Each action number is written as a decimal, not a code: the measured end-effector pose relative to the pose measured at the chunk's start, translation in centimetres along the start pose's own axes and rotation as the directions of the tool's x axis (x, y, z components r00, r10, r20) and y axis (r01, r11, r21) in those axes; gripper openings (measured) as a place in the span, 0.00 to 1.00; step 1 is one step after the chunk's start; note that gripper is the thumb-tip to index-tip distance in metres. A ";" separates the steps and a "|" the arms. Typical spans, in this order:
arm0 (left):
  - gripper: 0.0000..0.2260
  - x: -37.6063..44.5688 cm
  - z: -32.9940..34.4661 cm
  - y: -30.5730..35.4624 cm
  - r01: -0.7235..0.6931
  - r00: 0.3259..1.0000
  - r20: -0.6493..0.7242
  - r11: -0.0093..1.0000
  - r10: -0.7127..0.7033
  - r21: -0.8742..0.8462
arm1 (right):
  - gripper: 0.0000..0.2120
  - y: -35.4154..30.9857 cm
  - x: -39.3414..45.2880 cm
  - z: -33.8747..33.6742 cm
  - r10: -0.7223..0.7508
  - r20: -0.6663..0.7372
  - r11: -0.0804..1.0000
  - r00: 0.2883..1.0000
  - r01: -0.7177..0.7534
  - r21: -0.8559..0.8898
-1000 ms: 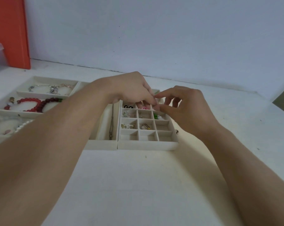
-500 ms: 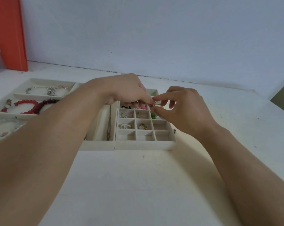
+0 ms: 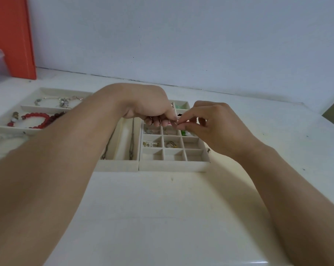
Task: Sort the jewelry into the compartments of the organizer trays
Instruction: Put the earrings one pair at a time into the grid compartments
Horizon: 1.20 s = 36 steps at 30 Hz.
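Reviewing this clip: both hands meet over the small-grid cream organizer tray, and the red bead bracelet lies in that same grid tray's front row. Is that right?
Not quite. The head view shows the red bead bracelet in the long-compartment cream tray at far left; the front row of the small-grid cream organizer tray looks empty. The left hand and right hand do meet over the grid tray.

Both forearms bare, left hand (image 3: pixel 149 104) and right hand (image 3: pixel 216 127) ungloved

A plain pale blue-grey wall (image 3: pixel 181 39) fills the upper half of the frame. An orange panel (image 3: pixel 11 35) is seen at the upper left. A white tabletop (image 3: pixel 162 217) spans the lower half, evenly and softly lit.
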<state>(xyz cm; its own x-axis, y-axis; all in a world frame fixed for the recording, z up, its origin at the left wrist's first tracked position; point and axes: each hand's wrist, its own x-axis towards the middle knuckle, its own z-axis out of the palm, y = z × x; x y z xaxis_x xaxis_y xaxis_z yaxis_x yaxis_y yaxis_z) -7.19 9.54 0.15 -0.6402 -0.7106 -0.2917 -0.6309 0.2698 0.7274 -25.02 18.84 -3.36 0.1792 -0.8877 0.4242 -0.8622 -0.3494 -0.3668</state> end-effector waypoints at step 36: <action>0.07 0.9 0.2 -0.4 -0.096 0.969 -0.233 0.994 0.081 -0.053 | 0.05 -0.2 -0.2 -0.9 0.210 0.090 0.961 0.973 -0.223 0.166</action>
<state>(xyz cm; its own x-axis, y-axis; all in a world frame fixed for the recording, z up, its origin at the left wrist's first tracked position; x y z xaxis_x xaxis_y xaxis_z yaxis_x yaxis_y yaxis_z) -7.57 8.96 -0.52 -0.5699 -0.8179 -0.0792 -0.5427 0.3022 0.7837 -25.35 19.36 -2.65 0.0359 -0.9646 0.2611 -0.7896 -0.1875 -0.5842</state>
